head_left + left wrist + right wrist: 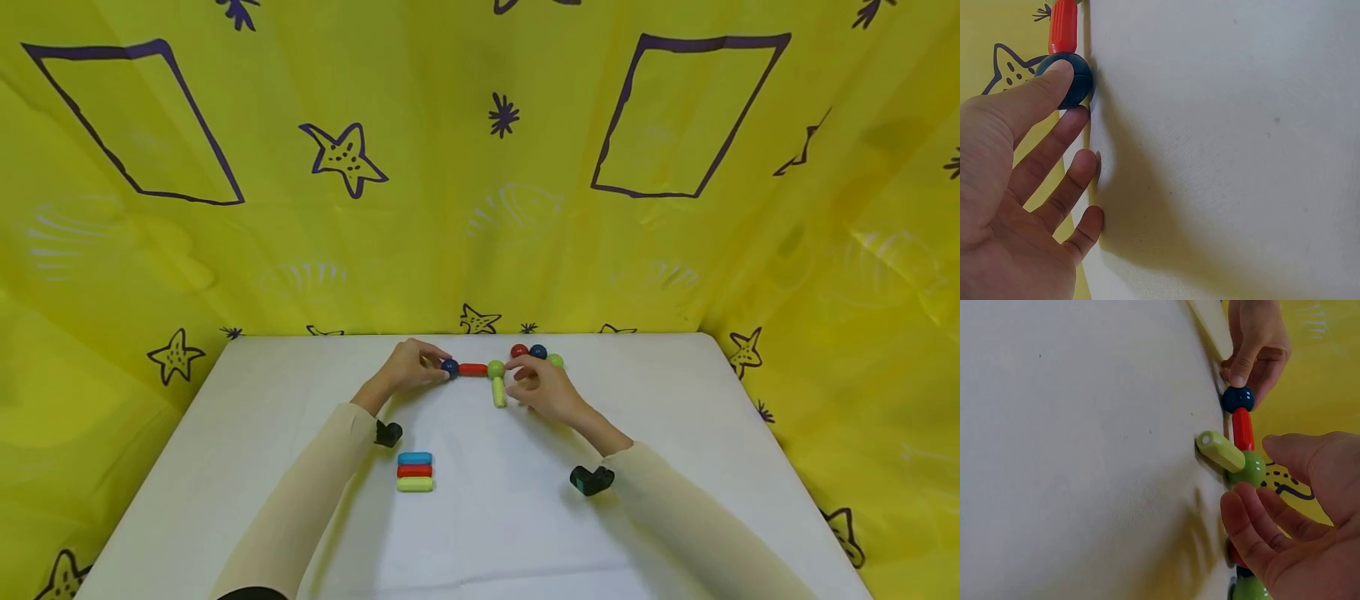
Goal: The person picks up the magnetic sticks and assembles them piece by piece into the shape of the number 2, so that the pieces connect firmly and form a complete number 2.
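Observation:
My left hand (408,367) pinches a dark blue ball (1082,81) between thumb and index finger; its other fingers are spread beside the tabletop. A red ridged rod (473,370) joins that ball to a green ball (496,369). From the green ball a yellow-green rod (1221,450) sticks out toward the near side of the table. My right hand (549,388) is just right of the green ball, fingers loosely bent. In the right wrist view its thumb and fingertips lie apart, on either side of the green ball.
Behind the right hand sit a loose red ball (519,352), a dark blue ball (537,352) and a green ball (556,361). Nearer, a blue rod (415,458), a red rod (415,471) and a yellow-green rod (415,484) lie in a stack-like row on the white table (495,533). Yellow curtain (420,250) surrounds the table.

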`<act>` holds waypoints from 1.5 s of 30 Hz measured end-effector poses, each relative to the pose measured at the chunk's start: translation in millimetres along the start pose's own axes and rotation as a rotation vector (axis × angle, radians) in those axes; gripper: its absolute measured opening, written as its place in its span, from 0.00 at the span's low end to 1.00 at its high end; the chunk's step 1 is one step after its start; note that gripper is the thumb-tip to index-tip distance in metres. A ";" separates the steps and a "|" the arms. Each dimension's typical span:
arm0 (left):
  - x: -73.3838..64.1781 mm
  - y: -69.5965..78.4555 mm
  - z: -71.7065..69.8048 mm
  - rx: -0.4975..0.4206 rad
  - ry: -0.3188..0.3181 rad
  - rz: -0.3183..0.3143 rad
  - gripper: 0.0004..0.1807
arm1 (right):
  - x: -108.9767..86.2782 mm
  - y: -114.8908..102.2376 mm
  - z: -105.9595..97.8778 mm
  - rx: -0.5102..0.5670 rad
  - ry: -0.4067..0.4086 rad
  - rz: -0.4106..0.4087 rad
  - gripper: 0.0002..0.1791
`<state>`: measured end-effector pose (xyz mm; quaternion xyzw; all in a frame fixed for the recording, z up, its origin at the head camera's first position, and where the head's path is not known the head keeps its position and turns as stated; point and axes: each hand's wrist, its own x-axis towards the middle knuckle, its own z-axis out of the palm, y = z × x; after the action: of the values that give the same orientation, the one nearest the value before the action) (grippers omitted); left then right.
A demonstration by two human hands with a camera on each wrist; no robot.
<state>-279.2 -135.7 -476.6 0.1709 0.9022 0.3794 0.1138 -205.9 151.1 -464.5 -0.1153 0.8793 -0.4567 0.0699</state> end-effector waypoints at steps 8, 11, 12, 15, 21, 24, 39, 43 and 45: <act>1.0 -1.3 1.8 0.000 0.000 -0.005 0.17 | -4.0 13.5 -29.6 -0.150 0.112 -0.152 0.22; 1.5 -2.1 2.1 0.001 0.000 -0.003 0.17 | -2.8 21.5 -38.2 -0.160 0.170 -0.155 0.22; 1.7 -2.3 2.1 0.001 0.000 -0.003 0.17 | -2.5 23.4 -40.4 -0.157 0.186 -0.146 0.22; 2.4 -3.4 2.2 -0.003 -0.002 0.000 0.17 | -1.3 30.0 -45.8 -0.145 0.221 -0.100 0.22; 3.8 -4.8 2.1 -0.008 -0.006 0.008 0.17 | 0.9 41.3 -50.0 -0.129 0.228 -0.006 0.23; 3.4 -3.8 2.0 -0.005 -0.005 0.009 0.17 | 3.5 46.9 -49.6 -0.134 0.215 0.013 0.22; -0.5 -0.1 1.0 -0.009 0.002 -0.018 0.17 | 14.2 65.4 -43.1 -0.112 0.178 0.070 0.17; 0.3 -2.1 1.5 -0.009 0.000 -0.009 0.17 | 12.5 62.5 -40.8 -0.114 0.190 0.089 0.15; 0.7 -2.6 1.5 -0.010 0.001 -0.003 0.17 | 11.4 60.8 -40.2 -0.114 0.193 0.098 0.15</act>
<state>-279.9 -136.2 -479.6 0.1687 0.9005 0.3839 0.1150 -234.5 213.5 -491.5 -0.0313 0.9110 -0.4111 0.0003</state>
